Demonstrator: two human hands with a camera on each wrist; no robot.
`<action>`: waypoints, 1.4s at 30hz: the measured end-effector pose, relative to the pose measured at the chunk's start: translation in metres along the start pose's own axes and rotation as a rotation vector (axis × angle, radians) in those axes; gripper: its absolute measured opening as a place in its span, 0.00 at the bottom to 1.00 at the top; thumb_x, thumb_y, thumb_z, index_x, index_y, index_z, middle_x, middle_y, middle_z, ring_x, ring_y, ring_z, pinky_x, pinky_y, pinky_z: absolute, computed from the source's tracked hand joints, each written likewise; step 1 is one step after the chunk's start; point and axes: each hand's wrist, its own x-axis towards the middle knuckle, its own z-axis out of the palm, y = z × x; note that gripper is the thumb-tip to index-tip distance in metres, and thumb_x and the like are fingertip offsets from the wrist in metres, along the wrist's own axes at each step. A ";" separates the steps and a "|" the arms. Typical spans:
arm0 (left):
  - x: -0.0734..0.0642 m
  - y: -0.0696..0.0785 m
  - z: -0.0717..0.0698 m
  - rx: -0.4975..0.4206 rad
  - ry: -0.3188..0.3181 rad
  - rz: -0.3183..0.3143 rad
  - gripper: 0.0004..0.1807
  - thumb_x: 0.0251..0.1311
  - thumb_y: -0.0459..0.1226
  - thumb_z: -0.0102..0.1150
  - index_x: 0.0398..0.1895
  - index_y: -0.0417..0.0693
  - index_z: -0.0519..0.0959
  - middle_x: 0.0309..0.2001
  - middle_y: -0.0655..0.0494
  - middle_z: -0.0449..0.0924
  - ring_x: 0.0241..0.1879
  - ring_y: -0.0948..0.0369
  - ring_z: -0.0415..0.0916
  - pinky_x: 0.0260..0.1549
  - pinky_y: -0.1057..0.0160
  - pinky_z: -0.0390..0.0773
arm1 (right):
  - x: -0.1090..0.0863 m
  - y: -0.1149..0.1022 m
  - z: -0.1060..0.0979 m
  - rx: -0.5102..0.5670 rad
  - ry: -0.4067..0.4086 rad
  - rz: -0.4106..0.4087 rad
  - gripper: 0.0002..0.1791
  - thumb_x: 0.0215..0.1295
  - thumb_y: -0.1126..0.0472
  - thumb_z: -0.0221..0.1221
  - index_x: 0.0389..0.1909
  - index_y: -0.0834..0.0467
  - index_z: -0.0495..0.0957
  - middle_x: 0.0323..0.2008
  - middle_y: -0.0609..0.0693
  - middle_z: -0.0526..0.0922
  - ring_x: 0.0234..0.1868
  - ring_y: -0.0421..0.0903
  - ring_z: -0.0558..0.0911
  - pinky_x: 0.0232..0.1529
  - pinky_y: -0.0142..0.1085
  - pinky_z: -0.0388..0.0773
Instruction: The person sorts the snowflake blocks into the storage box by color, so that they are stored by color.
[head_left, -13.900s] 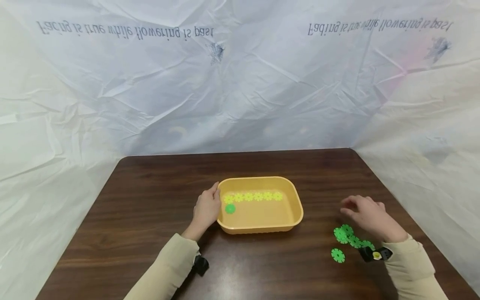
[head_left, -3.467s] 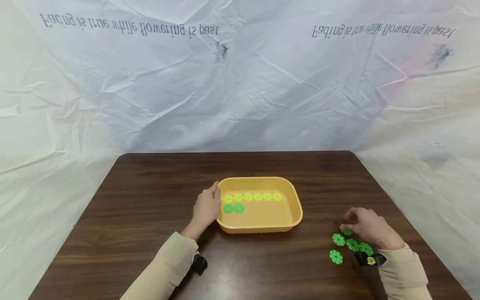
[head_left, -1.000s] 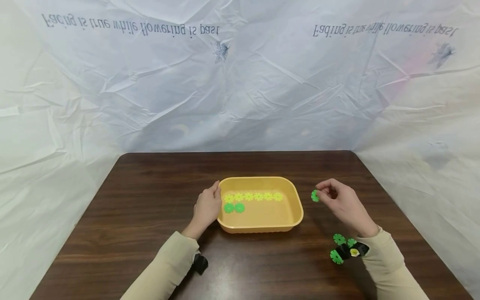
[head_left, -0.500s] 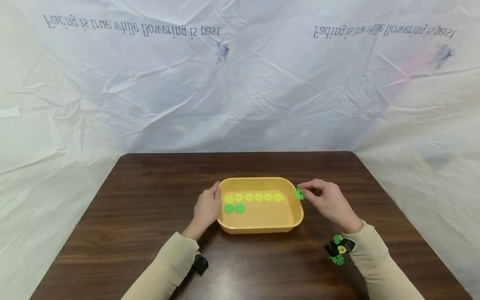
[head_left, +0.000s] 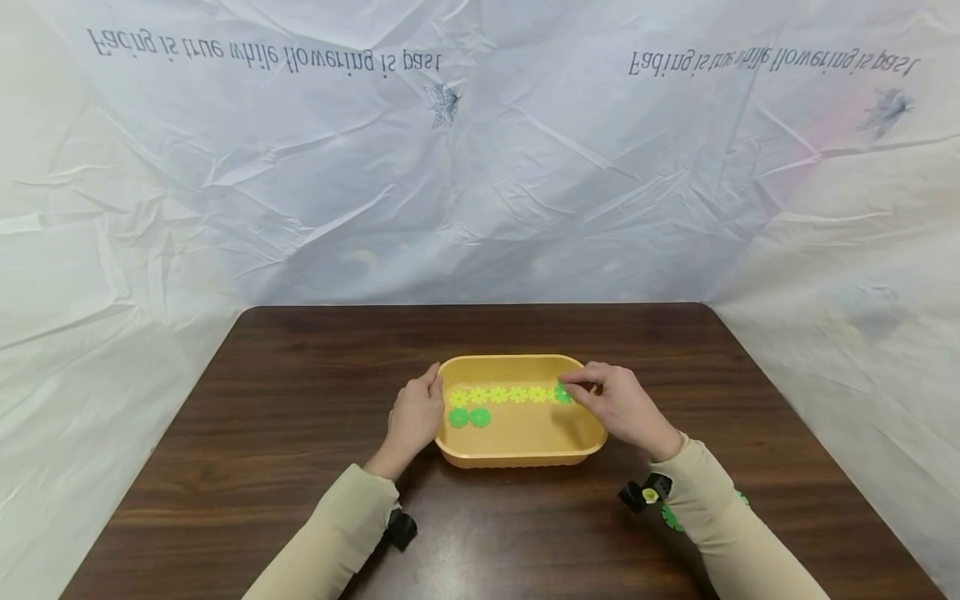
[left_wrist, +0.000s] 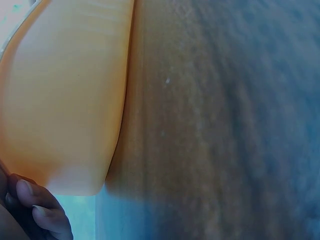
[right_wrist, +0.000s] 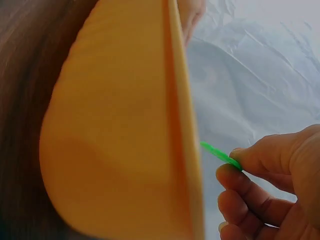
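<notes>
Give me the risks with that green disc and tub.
The right grip pinches the green snowflake disc only by its edge, so it might slip. Dropped, it could disturb the row of yellow snowflake discs, whose end it overlaps in the head view. If the left grip, holding the tub, jogs it, the row might slide.

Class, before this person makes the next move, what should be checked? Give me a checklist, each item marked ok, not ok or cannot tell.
1. Right hand has a firm pinch on the green piece: pinch ok; firmness, cannot tell.
2. Left hand holds the tray: ok, at its left end.
3. Bare tray floor beside the green pair: ok, to its right.
4. Held piece lined up with that pair: not ok; in the head view it appears over the yellow row's right end.
5. All loose green pieces visible for counting: not ok; the right sleeve covers part of them.
</notes>
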 end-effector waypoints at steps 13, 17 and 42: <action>0.000 -0.001 0.000 -0.009 0.001 0.008 0.24 0.76 0.43 0.41 0.71 0.47 0.66 0.11 0.54 0.68 0.08 0.62 0.59 0.08 0.64 0.62 | 0.022 -0.012 0.033 0.015 -0.125 -0.012 0.09 0.65 0.64 0.62 0.44 0.61 0.86 0.38 0.47 0.85 0.32 0.39 0.77 0.31 0.34 0.75; 0.000 0.001 -0.001 -0.015 0.003 0.006 0.24 0.75 0.43 0.41 0.71 0.47 0.66 0.12 0.53 0.69 0.07 0.62 0.59 0.08 0.64 0.62 | 0.026 -0.015 0.039 -0.011 -0.158 -0.044 0.10 0.65 0.64 0.62 0.44 0.62 0.86 0.38 0.46 0.85 0.36 0.39 0.79 0.36 0.34 0.76; 0.001 -0.002 0.001 -0.029 0.007 0.010 0.24 0.75 0.43 0.41 0.71 0.46 0.66 0.12 0.54 0.69 0.07 0.62 0.60 0.07 0.64 0.62 | 0.033 -0.023 0.065 -0.009 -0.367 -0.119 0.11 0.69 0.64 0.58 0.46 0.63 0.84 0.38 0.48 0.84 0.36 0.39 0.77 0.38 0.34 0.76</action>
